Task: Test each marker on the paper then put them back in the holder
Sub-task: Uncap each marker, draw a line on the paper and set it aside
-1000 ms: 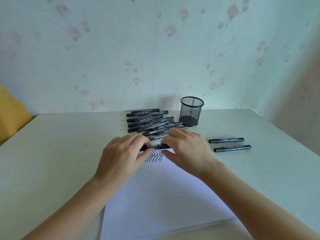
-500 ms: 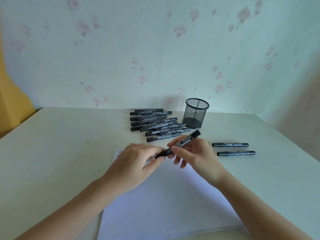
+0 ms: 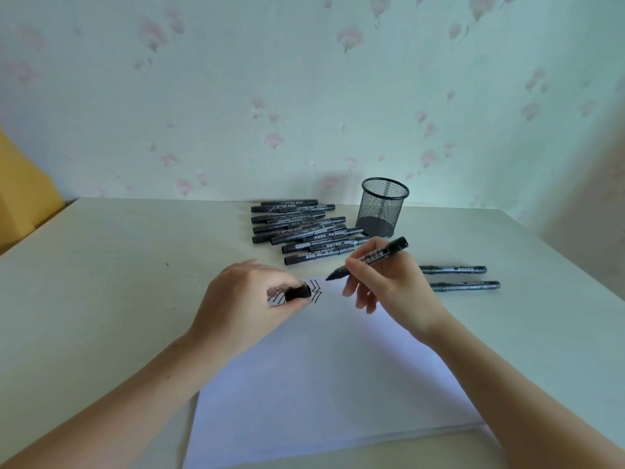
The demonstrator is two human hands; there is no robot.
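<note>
My right hand [image 3: 392, 289] grips an uncapped black marker [image 3: 368, 258], its tip pointing left just above the far end of the white paper [image 3: 324, 377]. My left hand [image 3: 247, 302] pinches the marker's black cap [image 3: 297, 292] over black zigzag lines [image 3: 315, 290] drawn on the paper. A pile of several black markers [image 3: 301, 231] lies behind the paper. The black mesh holder [image 3: 383, 207] stands upright to the right of the pile; nothing shows inside it.
Two more black markers [image 3: 456, 277] lie side by side on the pale table [image 3: 101, 282], right of my right hand. A flowered wall rises behind the table. Something yellow [image 3: 23, 198] stands at the far left edge.
The two hands have pulled apart: the cap came off to the left in my left hand, and my right hand lifted the uncapped marker, tip toward the paper.
</note>
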